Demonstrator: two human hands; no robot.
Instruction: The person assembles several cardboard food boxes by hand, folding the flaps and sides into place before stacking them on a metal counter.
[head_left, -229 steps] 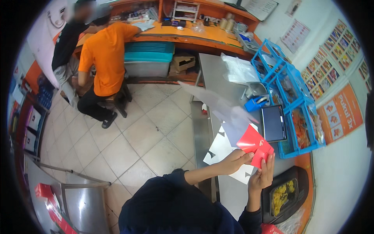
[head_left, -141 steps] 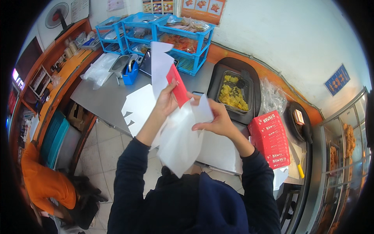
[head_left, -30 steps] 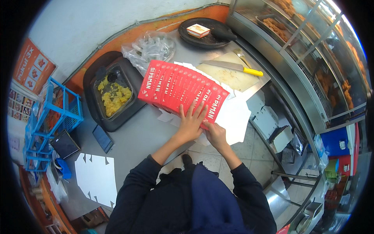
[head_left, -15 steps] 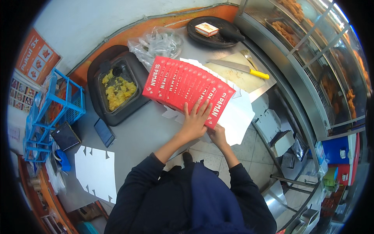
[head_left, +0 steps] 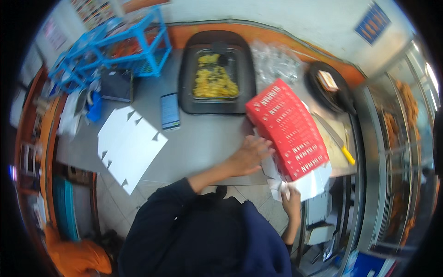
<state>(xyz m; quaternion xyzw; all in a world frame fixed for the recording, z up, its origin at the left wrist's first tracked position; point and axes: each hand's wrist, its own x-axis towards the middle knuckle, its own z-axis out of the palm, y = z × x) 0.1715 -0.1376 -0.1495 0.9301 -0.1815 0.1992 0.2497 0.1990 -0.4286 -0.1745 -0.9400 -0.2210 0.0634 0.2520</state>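
Note:
A fanned row of flat red cardboard boxes lies on the steel counter, on top of white paper sheets. My left hand rests flat on the counter with fingers spread, touching the near left edge of the red boxes. At the counter's front edge, my right hand pinches the lower corner of the white sheets below the boxes. Both arms are in dark sleeves.
A black tray with a glass dish of yellow food stands behind. A phone, white cut sheets, a blue wire rack, clear bags, a dark pan and a yellow-handled knife surround it. A glass display case is at right.
The camera has swung round. My left hand has slid off the top of the red boxes to their left edge. My right hand has dropped to the white sheets at the front edge.

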